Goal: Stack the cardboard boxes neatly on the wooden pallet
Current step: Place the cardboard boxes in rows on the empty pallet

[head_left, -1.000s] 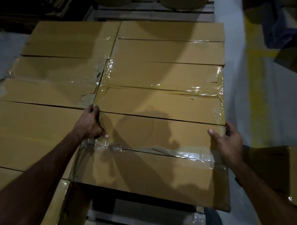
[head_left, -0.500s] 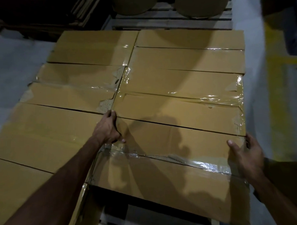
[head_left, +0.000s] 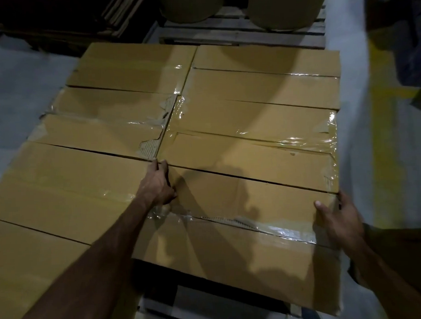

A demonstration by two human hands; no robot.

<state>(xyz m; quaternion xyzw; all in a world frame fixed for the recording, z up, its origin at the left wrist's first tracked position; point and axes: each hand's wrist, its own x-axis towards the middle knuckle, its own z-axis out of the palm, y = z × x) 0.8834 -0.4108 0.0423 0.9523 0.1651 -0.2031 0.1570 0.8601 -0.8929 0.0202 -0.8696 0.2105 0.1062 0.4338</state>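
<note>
Cardboard, plain and unprinted, covers the wooden pallet (head_left: 211,311) in two columns. Since half a second ago both hands keep the same grip; only the view shifted. The left hand (head_left: 157,185) curls into the seam beside the near-right box (head_left: 244,242); the right hand (head_left: 337,221) clasps its right edge, at the pallet's near-right corner.

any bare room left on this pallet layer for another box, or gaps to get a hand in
None on this layer: boxes butt together. The near-right box overhangs bare pallet slats in front. The right hand has open floor beside it; the left hand is squeezed against the near-left box.
</note>
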